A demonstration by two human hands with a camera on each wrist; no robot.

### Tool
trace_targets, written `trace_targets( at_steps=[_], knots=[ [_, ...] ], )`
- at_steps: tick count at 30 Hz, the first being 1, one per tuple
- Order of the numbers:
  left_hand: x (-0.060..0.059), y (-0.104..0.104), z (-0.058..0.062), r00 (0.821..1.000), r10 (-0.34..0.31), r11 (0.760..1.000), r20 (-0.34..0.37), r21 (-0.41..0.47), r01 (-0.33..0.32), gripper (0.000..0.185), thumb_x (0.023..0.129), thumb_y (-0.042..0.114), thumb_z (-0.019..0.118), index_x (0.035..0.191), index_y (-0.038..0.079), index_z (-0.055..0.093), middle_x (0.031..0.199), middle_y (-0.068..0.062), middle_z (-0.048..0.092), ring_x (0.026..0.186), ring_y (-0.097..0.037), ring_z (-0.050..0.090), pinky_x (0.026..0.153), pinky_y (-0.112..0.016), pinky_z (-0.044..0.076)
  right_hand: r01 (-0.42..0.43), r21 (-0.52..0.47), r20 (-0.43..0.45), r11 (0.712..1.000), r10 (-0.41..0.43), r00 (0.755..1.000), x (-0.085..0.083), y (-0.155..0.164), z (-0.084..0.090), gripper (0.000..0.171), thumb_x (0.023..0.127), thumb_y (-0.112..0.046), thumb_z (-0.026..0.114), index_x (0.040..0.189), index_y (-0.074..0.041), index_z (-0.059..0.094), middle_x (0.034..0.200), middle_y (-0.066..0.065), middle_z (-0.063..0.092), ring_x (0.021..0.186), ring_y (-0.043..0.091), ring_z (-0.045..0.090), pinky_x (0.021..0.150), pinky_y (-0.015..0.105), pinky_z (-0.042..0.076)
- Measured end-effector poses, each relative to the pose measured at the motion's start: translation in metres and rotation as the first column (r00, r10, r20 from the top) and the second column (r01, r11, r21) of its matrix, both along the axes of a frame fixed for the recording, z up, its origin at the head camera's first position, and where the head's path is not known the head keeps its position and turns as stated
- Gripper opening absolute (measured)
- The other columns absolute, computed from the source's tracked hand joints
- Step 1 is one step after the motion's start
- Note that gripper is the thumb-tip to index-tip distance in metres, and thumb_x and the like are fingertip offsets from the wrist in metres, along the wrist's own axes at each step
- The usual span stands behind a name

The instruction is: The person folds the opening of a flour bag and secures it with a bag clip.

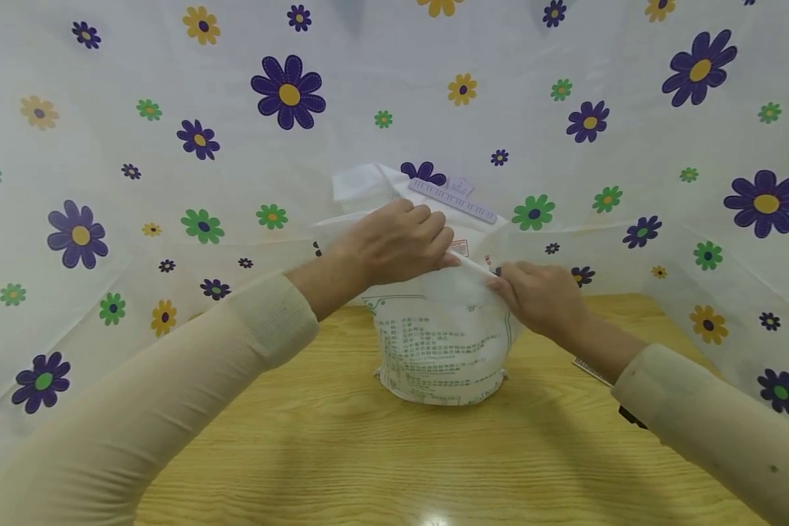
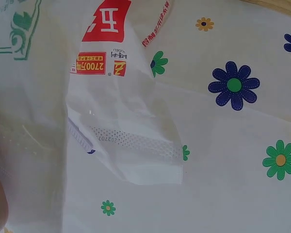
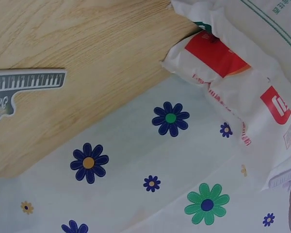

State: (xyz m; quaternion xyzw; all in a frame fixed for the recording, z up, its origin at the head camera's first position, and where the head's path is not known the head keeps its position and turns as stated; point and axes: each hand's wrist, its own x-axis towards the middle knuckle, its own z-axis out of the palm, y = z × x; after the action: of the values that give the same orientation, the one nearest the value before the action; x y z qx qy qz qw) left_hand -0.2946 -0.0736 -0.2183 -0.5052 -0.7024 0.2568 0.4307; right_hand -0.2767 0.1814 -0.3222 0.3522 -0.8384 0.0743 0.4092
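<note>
Right now, from the head view, a white printed bag stands upright on the wooden surface, just in front of the flowered cloth hanging behind it. The left hand lies over the bag's folded top, fingers curled down onto the plastic and gripping it. The right hand sits just beside it on the bag's right shoulder, fingertips pinching the edge of the fold. A lilac clip rests along the bag's raised top edge, just behind the left hand.

Over to the left wrist view: the bag fills the frame close up, its crimped seal and red label upside down, lying against the flowered cloth. Only a sliver of the hand shows at the left edge.

Then the right wrist view: the bag's crumpled top is at upper right, touching the flowered cloth. A grey comb-like piece lies on the surface, well apart from the bag.
</note>
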Motion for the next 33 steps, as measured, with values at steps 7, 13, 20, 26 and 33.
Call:
trace_targets(
  at_steps=[7,13,20,26,33],
  knots=[
    [0.002,0.000,-0.002,1.000,0.031,0.999,0.000,-0.010,-0.031,0.047,0.106,0.047,0.040,0.079,0.012,0.055,0.066,0.000,0.053,0.056,-0.014,0.048,0.052,-0.026,0.041,-0.039,-0.001,-0.049,0.999,0.039,0.998,-0.002,0.012,-0.005,0.058,0.109,-0.046,0.020,0.078,-0.008,0.051,0.060,0.003,0.048,0.047,0.011,0.039,0.042,0.020,0.031],
    [0.002,0.001,-0.004,0.999,0.039,0.999,0.003,0.001,-0.039,0.046,0.106,0.047,0.040,0.081,0.012,0.056,0.069,-0.001,0.056,0.060,-0.016,0.051,0.055,-0.027,0.044,-0.033,-0.007,-0.058,0.999,0.032,0.998,-0.002,0.021,-0.008,0.058,0.109,-0.046,0.021,0.081,-0.007,0.052,0.065,0.006,0.051,0.051,0.015,0.042,0.043,0.023,0.033],
    [0.002,0.002,-0.004,0.998,0.061,0.997,0.033,0.034,-0.062,0.045,0.106,0.046,0.039,0.082,0.012,0.056,0.072,-0.003,0.056,0.065,-0.019,0.052,0.061,-0.030,0.045,-0.001,-0.001,-0.081,1.000,0.001,0.997,-0.001,0.036,-0.012,0.059,0.108,-0.045,0.022,0.083,-0.004,0.054,0.065,0.007,0.049,0.051,0.017,0.041,0.043,0.026,0.034],
    [0.001,0.003,-0.003,0.996,0.067,0.997,0.064,0.042,-0.070,0.045,0.106,0.046,0.040,0.083,0.011,0.056,0.074,-0.004,0.057,0.068,-0.020,0.052,0.065,-0.032,0.044,0.038,-0.001,-0.065,0.999,-0.038,0.997,0.000,0.054,-0.018,0.060,0.108,-0.045,0.021,0.081,-0.004,0.054,0.065,0.006,0.048,0.052,0.017,0.041,0.044,0.027,0.034],
    [0.000,0.003,-0.004,0.993,0.093,0.995,0.068,0.036,-0.095,0.048,0.105,0.051,0.038,0.086,0.011,0.058,0.078,-0.004,0.059,0.072,-0.021,0.053,0.068,-0.033,0.045,0.067,0.023,-0.058,0.997,-0.066,0.996,0.000,0.075,-0.027,0.061,0.108,-0.046,0.021,0.081,-0.004,0.055,0.064,0.005,0.047,0.052,0.016,0.040,0.045,0.028,0.034]
  ],
)
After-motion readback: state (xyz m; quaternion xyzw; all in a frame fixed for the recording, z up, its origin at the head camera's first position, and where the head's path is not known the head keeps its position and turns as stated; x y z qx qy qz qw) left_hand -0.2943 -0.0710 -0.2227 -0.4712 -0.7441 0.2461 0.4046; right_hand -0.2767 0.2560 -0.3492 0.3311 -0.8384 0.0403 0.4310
